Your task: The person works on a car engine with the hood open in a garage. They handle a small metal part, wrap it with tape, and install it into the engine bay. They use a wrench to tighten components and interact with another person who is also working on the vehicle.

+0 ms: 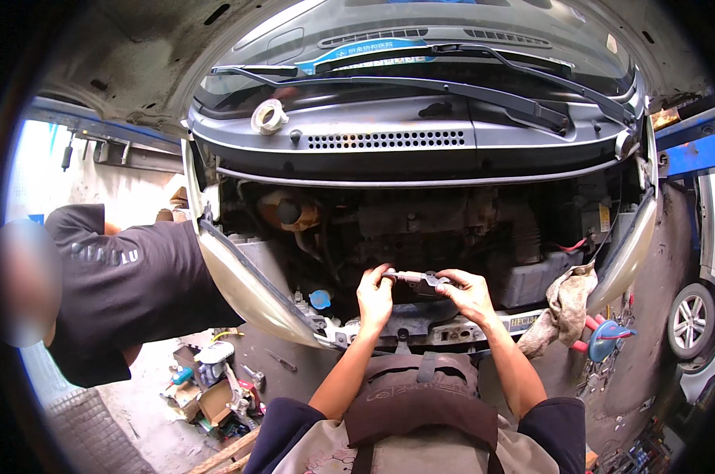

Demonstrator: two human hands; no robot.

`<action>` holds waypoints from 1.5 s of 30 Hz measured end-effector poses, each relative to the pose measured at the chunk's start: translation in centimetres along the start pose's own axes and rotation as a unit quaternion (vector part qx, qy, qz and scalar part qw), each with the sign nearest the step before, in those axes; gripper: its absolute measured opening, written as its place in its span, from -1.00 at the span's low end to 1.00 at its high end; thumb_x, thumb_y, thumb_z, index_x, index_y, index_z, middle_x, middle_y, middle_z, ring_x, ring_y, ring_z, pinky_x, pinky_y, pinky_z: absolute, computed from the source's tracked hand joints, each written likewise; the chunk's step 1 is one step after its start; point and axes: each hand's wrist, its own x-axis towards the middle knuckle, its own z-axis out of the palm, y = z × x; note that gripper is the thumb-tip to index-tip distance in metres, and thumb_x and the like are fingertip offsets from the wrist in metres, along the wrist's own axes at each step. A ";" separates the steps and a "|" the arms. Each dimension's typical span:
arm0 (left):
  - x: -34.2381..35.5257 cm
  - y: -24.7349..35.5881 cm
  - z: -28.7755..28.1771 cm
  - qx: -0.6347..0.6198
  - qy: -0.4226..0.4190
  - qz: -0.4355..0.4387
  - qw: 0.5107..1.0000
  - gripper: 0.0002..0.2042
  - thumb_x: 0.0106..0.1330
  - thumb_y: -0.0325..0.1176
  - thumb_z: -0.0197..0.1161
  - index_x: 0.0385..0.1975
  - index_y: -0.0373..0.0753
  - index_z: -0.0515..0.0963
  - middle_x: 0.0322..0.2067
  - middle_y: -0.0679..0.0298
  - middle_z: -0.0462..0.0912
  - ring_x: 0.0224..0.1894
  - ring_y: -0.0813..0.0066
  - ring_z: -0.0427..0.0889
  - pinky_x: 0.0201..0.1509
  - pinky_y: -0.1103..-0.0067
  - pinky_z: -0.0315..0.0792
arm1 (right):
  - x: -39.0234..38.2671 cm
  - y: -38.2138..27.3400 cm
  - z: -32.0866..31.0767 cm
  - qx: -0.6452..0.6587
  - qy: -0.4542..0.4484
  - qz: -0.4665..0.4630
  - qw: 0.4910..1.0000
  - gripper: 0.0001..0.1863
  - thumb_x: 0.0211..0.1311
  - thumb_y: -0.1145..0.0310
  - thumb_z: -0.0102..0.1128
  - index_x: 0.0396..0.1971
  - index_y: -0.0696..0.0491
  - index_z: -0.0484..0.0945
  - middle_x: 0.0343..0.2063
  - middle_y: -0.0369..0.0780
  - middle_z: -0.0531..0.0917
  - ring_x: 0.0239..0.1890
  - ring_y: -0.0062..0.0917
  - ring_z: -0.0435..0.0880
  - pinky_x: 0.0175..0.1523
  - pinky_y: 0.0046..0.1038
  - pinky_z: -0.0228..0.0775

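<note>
Over the front of an open engine bay, both my hands are raised with a slim metal part stretched between them. It has a pale cylindrical middle and a shiny, wider end; its exact kind is too small to make out. My left hand pinches the thin left end between thumb and fingers. At the shiny right end, the fingers of my right hand are closed. The part lies nearly level, above the front crossmember. Beneath it, the engine is dark and partly hidden.
A blue reservoir cap is left of my hands. A dirty rag drapes over the right front edge. A roll of tape sits on the cowl. Another person leans in at left. Tools and boxes lie on the floor.
</note>
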 end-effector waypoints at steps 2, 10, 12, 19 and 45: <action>0.7 1.6 0.1 0.063 0.003 0.005 0.998 -0.80 0.29 -0.47 0.21 -0.14 -0.37 0.63 -0.28 0.08 0.63 -0.22 0.27 0.63 -0.10 0.50 0.48 | 0.9 0.4 -0.4 -0.019 0.012 0.006 1.000 -0.68 0.16 0.39 0.42 -0.10 0.18 0.66 -0.34 -0.27 0.74 -0.31 -0.70 0.62 -0.16 -0.61 0.48; 2.7 2.1 0.1 0.151 -0.026 -0.009 0.988 -0.78 0.26 -0.38 0.20 -0.21 -0.42 0.59 -0.34 -0.05 0.62 -0.27 0.08 0.60 -0.11 0.40 0.44 | 2.6 2.0 -0.8 -0.026 0.029 -0.001 0.999 -0.60 0.11 0.30 0.46 -0.09 0.19 0.66 -0.35 -0.18 0.75 -0.30 -0.65 0.65 -0.16 -0.56 0.50; 2.0 2.1 -0.3 0.144 -0.020 -0.018 0.989 -0.77 0.25 -0.39 0.19 -0.20 -0.42 0.59 -0.35 -0.05 0.63 -0.27 0.12 0.61 -0.10 0.41 0.45 | 2.0 2.0 -0.6 -0.046 0.028 0.000 0.999 -0.63 0.10 0.35 0.44 -0.10 0.18 0.67 -0.35 -0.19 0.75 -0.31 -0.66 0.65 -0.16 -0.55 0.51; -0.6 1.7 -4.1 -0.490 -0.238 -0.238 0.804 -0.55 0.20 -0.57 0.22 0.15 -0.32 0.47 0.10 -0.06 0.55 0.13 0.20 0.57 0.28 0.42 0.39 | -3.1 -3.3 -0.3 -0.203 0.022 -0.237 0.950 -0.67 0.04 0.37 0.45 -0.17 0.12 0.68 -0.45 -0.10 0.69 -0.45 -0.28 0.67 -0.34 -0.40 0.51; -11.8 15.5 -14.6 -0.308 -0.362 0.109 0.873 -0.31 0.32 0.09 0.27 0.21 -0.41 0.39 -0.37 0.34 0.49 -0.38 0.65 0.39 -0.35 0.70 0.24 | -23.0 -7.2 4.2 -0.490 0.050 -0.600 0.630 -0.51 -0.21 0.43 0.27 -0.11 -0.05 0.72 -0.63 -0.41 0.16 -0.61 -0.63 0.24 -0.51 -0.55 0.13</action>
